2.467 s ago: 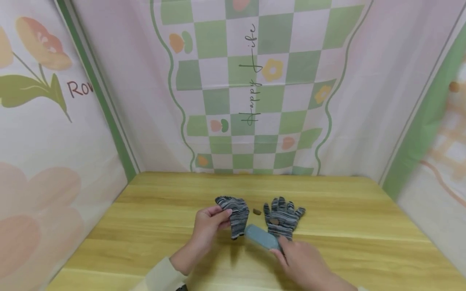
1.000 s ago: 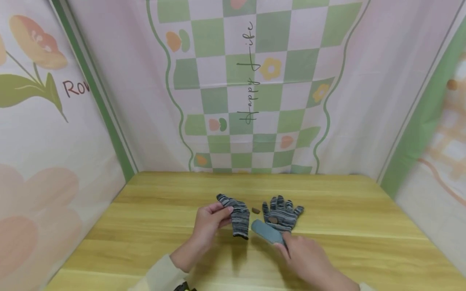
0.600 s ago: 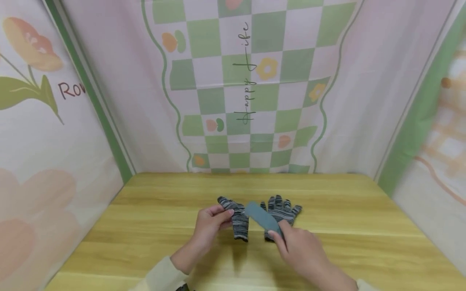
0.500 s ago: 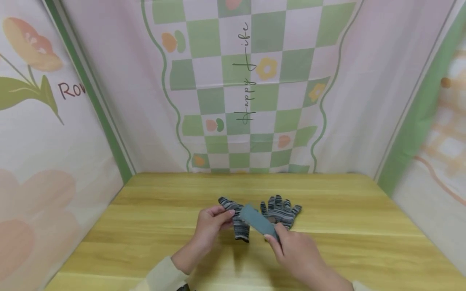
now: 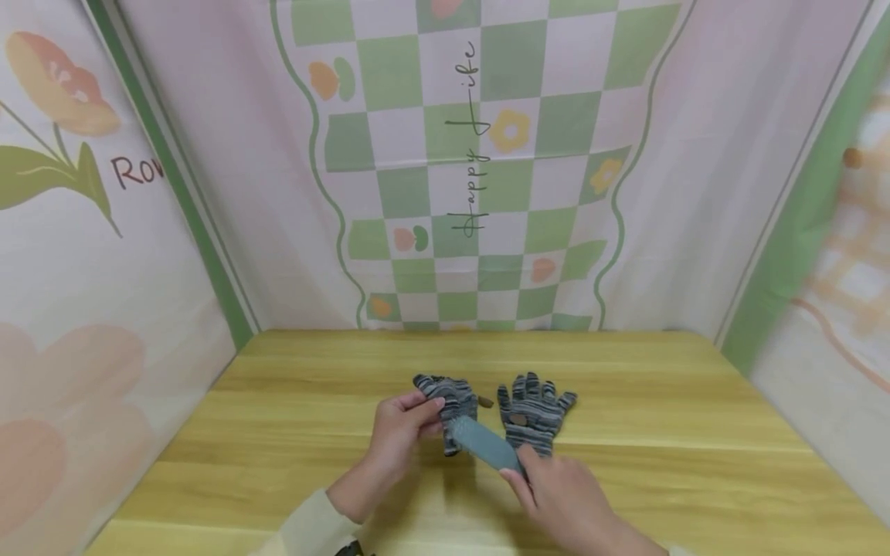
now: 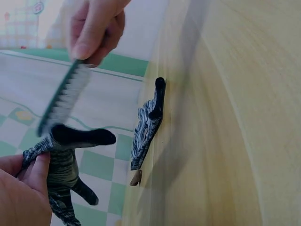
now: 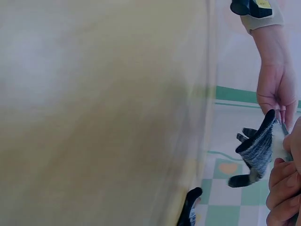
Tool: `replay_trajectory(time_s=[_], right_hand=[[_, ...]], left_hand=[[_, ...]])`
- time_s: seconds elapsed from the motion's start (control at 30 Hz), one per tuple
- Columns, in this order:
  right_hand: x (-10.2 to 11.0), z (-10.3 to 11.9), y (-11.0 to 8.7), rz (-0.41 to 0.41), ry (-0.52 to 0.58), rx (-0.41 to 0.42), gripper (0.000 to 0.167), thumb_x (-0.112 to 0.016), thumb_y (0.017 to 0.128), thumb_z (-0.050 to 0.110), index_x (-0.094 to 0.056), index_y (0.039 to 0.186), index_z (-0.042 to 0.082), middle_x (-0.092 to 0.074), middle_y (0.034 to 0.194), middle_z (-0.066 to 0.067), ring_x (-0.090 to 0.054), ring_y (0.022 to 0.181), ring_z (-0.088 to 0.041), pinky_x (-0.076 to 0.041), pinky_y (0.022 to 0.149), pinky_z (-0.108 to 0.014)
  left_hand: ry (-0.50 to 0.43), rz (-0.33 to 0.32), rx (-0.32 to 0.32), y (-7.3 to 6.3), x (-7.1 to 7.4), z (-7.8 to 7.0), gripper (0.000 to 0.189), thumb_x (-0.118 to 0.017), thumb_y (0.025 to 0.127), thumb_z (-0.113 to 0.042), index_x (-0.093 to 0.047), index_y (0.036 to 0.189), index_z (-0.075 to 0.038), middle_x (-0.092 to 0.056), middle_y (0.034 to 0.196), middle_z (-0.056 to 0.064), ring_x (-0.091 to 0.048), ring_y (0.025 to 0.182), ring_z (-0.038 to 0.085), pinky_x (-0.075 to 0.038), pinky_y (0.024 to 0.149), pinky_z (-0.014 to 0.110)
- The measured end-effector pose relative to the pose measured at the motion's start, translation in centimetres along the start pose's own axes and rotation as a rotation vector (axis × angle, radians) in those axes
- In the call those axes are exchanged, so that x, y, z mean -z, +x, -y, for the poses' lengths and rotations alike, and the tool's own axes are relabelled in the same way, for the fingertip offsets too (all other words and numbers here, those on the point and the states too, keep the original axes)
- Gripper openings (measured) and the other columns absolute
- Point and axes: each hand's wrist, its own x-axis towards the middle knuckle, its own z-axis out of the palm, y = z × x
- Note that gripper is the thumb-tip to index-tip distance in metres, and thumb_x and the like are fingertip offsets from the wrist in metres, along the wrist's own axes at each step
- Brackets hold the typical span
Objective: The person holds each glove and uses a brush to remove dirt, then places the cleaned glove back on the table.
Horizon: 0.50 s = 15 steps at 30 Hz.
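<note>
My left hand (image 5: 399, 432) pinches a grey-and-black striped knit glove (image 5: 456, 394) between thumb and fingers, lifted above the table. My right hand (image 5: 565, 494) grips a brush (image 5: 487, 445) with a blue-grey back. White bristles (image 6: 68, 96) show in the left wrist view, and the brush head lies at the lower part of the held glove, near its cuff. From the right wrist view, the held glove (image 7: 257, 153) hangs with its cuff bent. A matching glove (image 5: 538, 405) lies flat on the table, fingers pointing away, with a brown patch on it.
On the wood-grain table (image 5: 313, 409), a small brown piece (image 5: 485, 401) lies between the two gloves. Behind the table hangs a green-and-white checked curtain (image 5: 459, 177). Printed curtains also stand at both sides.
The brush has swung over from beside the flat glove onto the held one, then moved down and left along it. The held glove's cuff has bent. My left hand stays nearly in place.
</note>
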Motion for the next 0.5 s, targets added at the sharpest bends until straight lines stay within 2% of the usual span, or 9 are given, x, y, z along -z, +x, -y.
replay_trajectory(time_s=[0.1,0.23,0.37,0.5], right_hand=[[-0.2,-0.6,-0.3,0.049,-0.031,-0.011,0.026,-0.058,0.098,0.035,-0.055,0.084,0.013,-0.037,0.054,0.012,-0.035,0.043,-0.003,-0.031,0.038,-0.022],[-0.3,-1.4,-0.7,0.095,-0.095,-0.057,0.028,-0.060,0.096,0.037,-0.057,0.083,0.013,-0.041,0.056,0.012,-0.041,0.046,-0.004,-0.037,0.040,-0.024],[0.6,-1.8,-0.4,0.063,-0.143,-0.114,0.027,-0.062,0.095,0.034,-0.056,0.082,0.012,-0.040,0.055,0.010,-0.039,0.044,-0.006,-0.035,0.038,-0.022],[1.8,-1.5,0.5,0.015,-0.122,-0.149,0.026,-0.060,0.097,0.033,-0.055,0.084,0.011,-0.039,0.054,0.008,-0.035,0.043,-0.007,-0.030,0.037,-0.021]], left_hand=[[-0.032,-0.011,-0.001,0.0,0.0,-0.2,0.009,-0.068,0.086,0.005,-0.064,0.078,0.002,-0.066,0.076,0.006,-0.066,0.062,0.011,-0.059,0.063,0.024],[-0.029,-0.012,0.000,0.0,0.1,-0.4,0.015,-0.068,0.085,0.006,-0.062,0.073,-0.002,-0.066,0.075,0.005,-0.065,0.062,0.011,-0.059,0.063,0.024],[0.001,-0.001,0.007,0.0,0.3,-0.3,0.016,-0.068,0.085,0.006,-0.062,0.072,-0.002,-0.065,0.075,0.005,-0.065,0.063,0.011,-0.059,0.065,0.025],[0.017,0.009,0.004,-0.1,0.5,-0.1,0.015,-0.068,0.086,0.005,-0.063,0.073,-0.002,-0.065,0.076,0.006,-0.065,0.065,0.012,-0.059,0.066,0.026]])
